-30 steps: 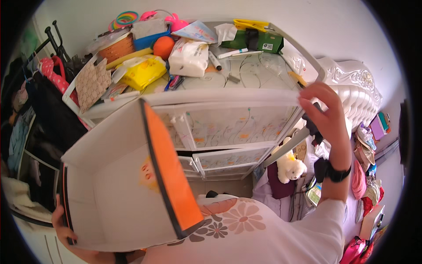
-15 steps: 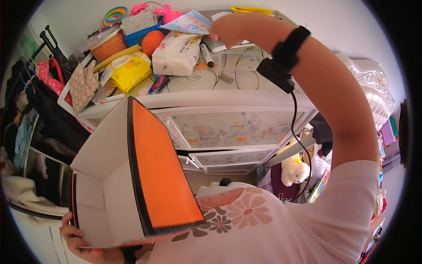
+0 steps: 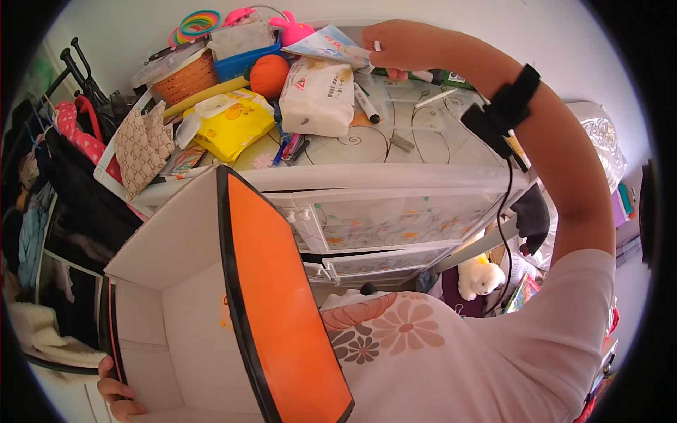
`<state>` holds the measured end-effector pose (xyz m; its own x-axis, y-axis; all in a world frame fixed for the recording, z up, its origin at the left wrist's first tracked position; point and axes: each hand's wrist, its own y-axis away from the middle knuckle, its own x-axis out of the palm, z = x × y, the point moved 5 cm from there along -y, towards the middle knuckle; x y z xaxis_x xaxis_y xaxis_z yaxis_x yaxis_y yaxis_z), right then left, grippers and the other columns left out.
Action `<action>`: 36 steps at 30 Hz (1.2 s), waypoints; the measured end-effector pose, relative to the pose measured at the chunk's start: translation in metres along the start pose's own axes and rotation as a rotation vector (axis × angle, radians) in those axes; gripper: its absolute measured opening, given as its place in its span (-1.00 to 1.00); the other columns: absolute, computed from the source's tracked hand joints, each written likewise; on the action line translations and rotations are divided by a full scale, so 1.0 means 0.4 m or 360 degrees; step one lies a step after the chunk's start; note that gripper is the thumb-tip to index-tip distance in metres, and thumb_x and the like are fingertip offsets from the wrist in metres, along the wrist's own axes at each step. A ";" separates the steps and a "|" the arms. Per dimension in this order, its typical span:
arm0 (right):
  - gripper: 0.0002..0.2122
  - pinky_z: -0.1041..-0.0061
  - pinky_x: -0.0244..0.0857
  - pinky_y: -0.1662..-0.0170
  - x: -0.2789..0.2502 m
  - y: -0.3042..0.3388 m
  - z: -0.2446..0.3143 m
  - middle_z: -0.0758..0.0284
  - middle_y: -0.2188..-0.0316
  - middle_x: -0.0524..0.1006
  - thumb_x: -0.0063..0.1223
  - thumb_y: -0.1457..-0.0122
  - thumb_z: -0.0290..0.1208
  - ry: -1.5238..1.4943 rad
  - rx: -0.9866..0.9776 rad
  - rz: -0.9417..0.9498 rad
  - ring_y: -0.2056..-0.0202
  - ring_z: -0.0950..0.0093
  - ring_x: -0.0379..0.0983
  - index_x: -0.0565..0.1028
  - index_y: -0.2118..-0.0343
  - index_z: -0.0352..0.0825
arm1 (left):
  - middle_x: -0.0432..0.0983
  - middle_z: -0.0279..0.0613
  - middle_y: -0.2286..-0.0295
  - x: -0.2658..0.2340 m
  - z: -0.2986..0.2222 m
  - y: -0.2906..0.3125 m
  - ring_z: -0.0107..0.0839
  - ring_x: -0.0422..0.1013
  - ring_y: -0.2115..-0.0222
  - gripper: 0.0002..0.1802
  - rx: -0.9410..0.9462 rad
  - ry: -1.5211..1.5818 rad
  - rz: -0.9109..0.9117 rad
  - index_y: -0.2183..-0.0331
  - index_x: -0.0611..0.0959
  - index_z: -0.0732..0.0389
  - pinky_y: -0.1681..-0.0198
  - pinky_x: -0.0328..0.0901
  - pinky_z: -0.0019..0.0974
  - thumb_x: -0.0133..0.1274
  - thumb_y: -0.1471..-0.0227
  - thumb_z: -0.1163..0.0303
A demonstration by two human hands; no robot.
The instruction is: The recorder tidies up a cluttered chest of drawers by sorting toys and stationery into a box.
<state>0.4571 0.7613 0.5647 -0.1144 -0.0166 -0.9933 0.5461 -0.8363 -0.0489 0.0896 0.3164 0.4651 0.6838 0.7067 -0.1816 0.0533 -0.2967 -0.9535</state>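
Note:
My left hand grips the lower left wall of an open box, its fingers curled over the edge. The box is pale inside, with an orange outer panel bordered in black, and is held tilted in front of my body. My right hand reaches over the cluttered dresser top with its fingers curled. A small white bit shows between them; what it belongs to I cannot make out. Beside those fingers lies a light-blue printed booklet. A white soft package and a black-and-white marker are just nearer.
The white dresser also carries a yellow wipes pack, an orange ball, a woven basket, pens and a white stick. Clothes hang at left. A white plush toy sits below right. A black cable hangs from my right wrist.
The view has shifted, so the dresser stands farther right and lower. The box has come lower in view. My right fingers are more curled, and a yellow thing behind that hand no longer shows.

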 end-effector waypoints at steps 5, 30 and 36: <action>-0.75 0.58 0.46 0.34 0.016 0.080 0.033 0.11 0.37 0.58 -0.16 -0.23 -0.32 -0.1154 0.0101 0.0252 0.36 0.44 0.58 0.36 0.14 -0.39 | 0.28 -0.17 0.47 -0.022 0.049 0.004 -0.10 0.40 0.18 -0.73 0.0039 0.0036 0.0063 0.49 0.38 0.09 -0.11 0.22 0.18 -0.15 -0.18 0.18; -0.84 0.69 -0.09 0.70 -0.158 0.418 0.191 0.48 0.68 0.32 -0.01 -0.25 -0.38 -0.1708 0.0261 -0.0652 0.74 0.71 0.05 0.45 0.39 -0.36 | 0.18 -0.23 0.48 0.189 0.206 -0.161 -0.12 0.38 0.25 -0.58 0.0171 0.0340 0.0018 0.63 0.24 0.07 -0.14 0.10 0.29 0.14 0.09 0.17; -0.72 0.72 -0.06 0.63 -0.200 0.570 0.094 0.50 0.63 0.25 -0.29 -0.34 -0.26 -0.1315 -0.0344 -0.1185 0.69 0.71 0.07 0.44 0.30 -0.34 | 0.37 -0.08 0.29 0.484 0.120 -0.317 0.17 0.29 -0.03 -0.36 0.0288 0.0472 0.0258 0.46 0.35 0.25 -0.09 0.15 0.10 0.39 0.31 0.02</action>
<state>0.5598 0.5513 0.6368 -0.9402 0.0218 -0.3399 0.2358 -0.6784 -0.6958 0.1801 0.5217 0.5393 0.8552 0.4353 -0.2814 -0.1841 -0.2524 -0.9500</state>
